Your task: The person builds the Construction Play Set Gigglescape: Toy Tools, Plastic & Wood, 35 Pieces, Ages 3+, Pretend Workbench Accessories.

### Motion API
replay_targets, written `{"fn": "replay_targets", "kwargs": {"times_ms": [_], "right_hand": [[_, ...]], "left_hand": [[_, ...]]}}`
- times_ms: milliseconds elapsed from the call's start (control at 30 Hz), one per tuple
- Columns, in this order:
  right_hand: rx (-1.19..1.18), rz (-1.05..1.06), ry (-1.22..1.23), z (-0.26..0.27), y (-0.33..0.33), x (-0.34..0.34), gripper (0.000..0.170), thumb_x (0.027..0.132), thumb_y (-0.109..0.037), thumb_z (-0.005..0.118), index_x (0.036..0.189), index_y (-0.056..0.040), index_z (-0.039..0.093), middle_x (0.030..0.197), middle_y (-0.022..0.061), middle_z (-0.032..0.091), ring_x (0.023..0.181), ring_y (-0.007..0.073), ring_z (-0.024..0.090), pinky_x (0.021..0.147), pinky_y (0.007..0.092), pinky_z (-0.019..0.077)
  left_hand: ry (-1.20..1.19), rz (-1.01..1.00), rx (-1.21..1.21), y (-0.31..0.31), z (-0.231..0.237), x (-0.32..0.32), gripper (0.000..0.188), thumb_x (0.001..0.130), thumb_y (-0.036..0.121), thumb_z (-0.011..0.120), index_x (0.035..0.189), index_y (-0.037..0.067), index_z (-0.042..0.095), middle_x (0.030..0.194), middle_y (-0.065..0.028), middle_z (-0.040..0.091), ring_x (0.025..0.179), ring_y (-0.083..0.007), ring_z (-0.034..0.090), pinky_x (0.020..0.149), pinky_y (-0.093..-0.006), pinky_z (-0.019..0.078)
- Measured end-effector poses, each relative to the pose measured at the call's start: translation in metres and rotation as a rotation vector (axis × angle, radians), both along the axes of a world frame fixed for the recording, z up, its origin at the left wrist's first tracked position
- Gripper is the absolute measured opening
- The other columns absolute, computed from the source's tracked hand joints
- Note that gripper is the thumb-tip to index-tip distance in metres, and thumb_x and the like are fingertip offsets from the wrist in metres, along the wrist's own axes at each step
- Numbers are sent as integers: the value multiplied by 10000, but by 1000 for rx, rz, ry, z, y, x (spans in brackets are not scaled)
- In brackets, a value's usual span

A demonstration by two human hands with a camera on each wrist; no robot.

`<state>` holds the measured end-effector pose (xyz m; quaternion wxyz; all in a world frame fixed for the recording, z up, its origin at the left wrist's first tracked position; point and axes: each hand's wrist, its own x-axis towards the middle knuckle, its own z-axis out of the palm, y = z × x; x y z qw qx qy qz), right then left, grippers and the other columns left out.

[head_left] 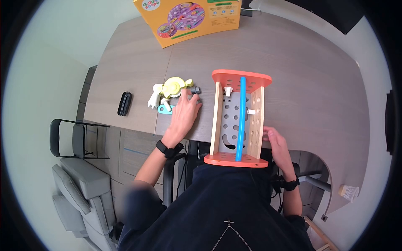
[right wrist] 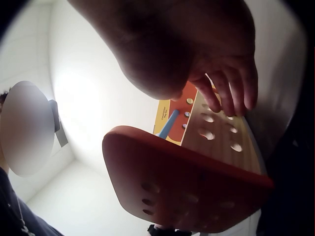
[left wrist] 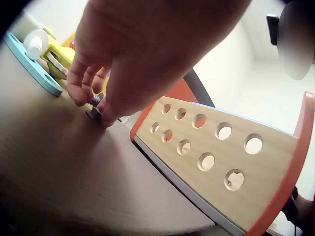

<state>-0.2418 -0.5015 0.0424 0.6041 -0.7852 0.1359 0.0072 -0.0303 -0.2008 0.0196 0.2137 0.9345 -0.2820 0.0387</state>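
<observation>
An orange-ended wooden toolbox (head_left: 237,72) with a blue bar (head_left: 241,117) lies at the table's front edge. It holds a white piece (head_left: 228,91) at its far end and another white piece (head_left: 251,111) by its right wall. Left of it, my left hand (head_left: 184,115) has thumb and fingertips around a small grey screw (left wrist: 95,113), low over the table. Yellow toy parts (head_left: 173,86), a white piece (head_left: 155,96) and a turquoise strip (head_left: 166,109) lie beside that hand. My right hand (head_left: 278,148), fingers loosely bent, is by the toolbox's perforated right side (right wrist: 216,128); contact is unclear.
A yellow printed box (head_left: 201,21) stands at the back of the table (head_left: 301,79). A black case (head_left: 124,103) lies at the left. The table has a curved cutout at the front right, with a white object (head_left: 349,192) beyond it.
</observation>
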Motion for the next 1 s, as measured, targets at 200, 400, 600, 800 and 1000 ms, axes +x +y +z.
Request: {"fn": "replay_targets", "kwargs": {"times_ms": [200, 400, 600, 800, 1000], "right_hand": [[4, 2, 14, 4, -1, 1, 456, 1187, -309, 416, 1349, 38, 662, 1228, 138, 749, 1157, 218, 698, 1027, 372, 527], [2, 6, -1, 9, 1, 2, 451, 1189, -308, 412, 1344, 34, 662, 1227, 127, 747, 1161, 215, 697, 1013, 367, 526], [-34, -75, -95, 28, -1, 11, 351, 1165, -234, 482, 1290, 28, 678, 1193, 111, 751, 1107, 179, 698, 947, 340, 533], [-298, 52, -237, 98, 24, 36, 208, 1039, -134, 687, 1194, 5, 702, 1057, 102, 721, 954, 208, 691, 853, 343, 540], [-360, 136, -294, 117, 56, 63, 278, 994, -239, 777, 1152, -20, 711, 990, 97, 683, 880, 231, 669, 781, 367, 545]], "left_hand": [[-1, -61, -7, 0, 5, 0, 209, 975, 133, 751, 1130, 38, 648, 1381, -235, 550, 1131, -413, 682, 787, -485, 631], [75, -148, -29, 1, -2, 8, 217, 980, 128, 743, 1164, 43, 665, 1292, -240, 606, 1140, -439, 668, 908, -523, 586], [48, -162, -86, 1, 20, -5, 246, 985, 136, 750, 1201, 51, 670, 1380, -232, 598, 1079, -391, 699, 883, -489, 597], [-171, -326, -91, -6, 89, -43, 302, 937, 119, 787, 1208, 79, 661, 1421, -195, 594, 1061, -339, 702, 846, -425, 609], [-292, -540, -16, -26, 123, -64, 341, 861, 40, 720, 1187, 103, 644, 1472, -171, 556, 1057, -304, 666, 781, -399, 609]]}}
